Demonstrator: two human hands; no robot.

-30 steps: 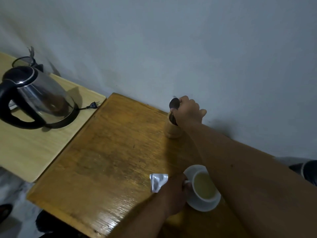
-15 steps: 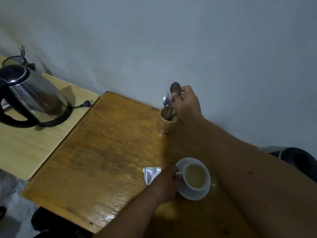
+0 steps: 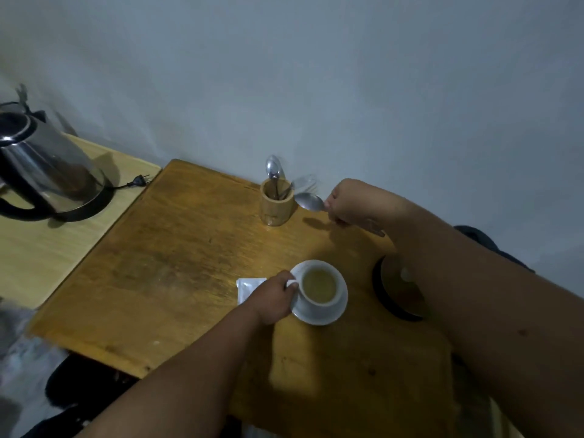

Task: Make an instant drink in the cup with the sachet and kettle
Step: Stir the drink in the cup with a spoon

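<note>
The left hand (image 3: pixel 274 297) pinches the handle of the cup (image 3: pixel 320 287), which sits full on its saucer (image 3: pixel 319 316) mid-surface. At the cup's nine o'clock lies the sachet (image 3: pixel 248 287). At one o'clock the right hand (image 3: pixel 355 205) is closed around a spoon (image 3: pixel 309 201). The kettle (image 3: pixel 47 169) stands at ten o'clock.

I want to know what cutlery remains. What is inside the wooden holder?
Inside the wooden holder, one spoon stands upright, its bowl above the rim, with another blurred utensil leaning right. The holder's wall hides their lower ends and anything shorter.
</note>
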